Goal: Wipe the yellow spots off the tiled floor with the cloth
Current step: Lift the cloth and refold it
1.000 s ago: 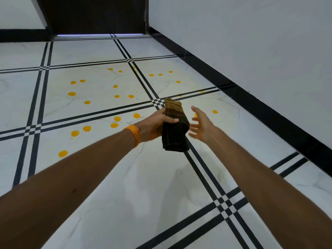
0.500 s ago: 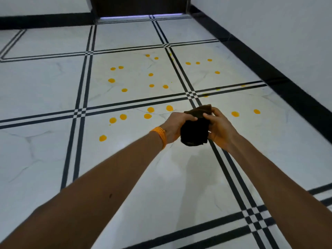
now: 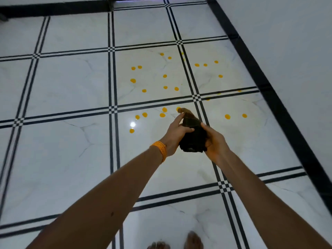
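The left hand [image 3: 175, 135] and right hand [image 3: 214, 142] both grip the dark cloth [image 3: 194, 141], bunched as far as I can tell, up off the tiled floor [image 3: 71, 150]; wadded so, it could smear the yellow spots [image 3: 162, 115] wider.

No readable text.
The cloth [image 3: 193, 135], orange wristband [image 3: 160, 150], tiled floor [image 3: 71, 83] and wall [image 3: 287, 42] show no legible lettering, label, brand or number; the cloth shows only a faint check pattern.
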The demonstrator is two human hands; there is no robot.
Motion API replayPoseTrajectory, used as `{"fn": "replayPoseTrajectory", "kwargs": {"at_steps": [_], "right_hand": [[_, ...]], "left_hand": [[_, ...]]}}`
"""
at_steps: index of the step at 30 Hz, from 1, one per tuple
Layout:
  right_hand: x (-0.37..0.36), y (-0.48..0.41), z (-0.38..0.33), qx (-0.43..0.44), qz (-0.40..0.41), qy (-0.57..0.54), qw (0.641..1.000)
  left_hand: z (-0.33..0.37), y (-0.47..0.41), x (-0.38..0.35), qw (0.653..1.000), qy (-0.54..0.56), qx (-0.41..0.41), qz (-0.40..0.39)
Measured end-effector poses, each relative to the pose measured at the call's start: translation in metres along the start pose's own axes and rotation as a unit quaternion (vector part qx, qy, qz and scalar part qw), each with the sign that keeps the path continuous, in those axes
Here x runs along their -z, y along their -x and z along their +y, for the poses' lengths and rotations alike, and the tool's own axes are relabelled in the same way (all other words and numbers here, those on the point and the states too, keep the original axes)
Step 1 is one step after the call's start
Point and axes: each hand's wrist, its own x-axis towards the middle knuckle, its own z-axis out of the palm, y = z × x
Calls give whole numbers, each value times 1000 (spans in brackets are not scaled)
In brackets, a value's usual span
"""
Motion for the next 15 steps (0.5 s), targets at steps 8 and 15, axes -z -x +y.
{"fn": "replayPoseTrajectory", "kwargs": {"at_steps": [8, 15], "right_hand": [[-116, 138, -90, -73, -47, -90, 992], [-226, 160, -104, -120, -6, -78, 990]], "left_hand": [[152, 140, -2, 998, -5, 46, 39], [230, 188, 86, 999, -24, 35, 10]]}}
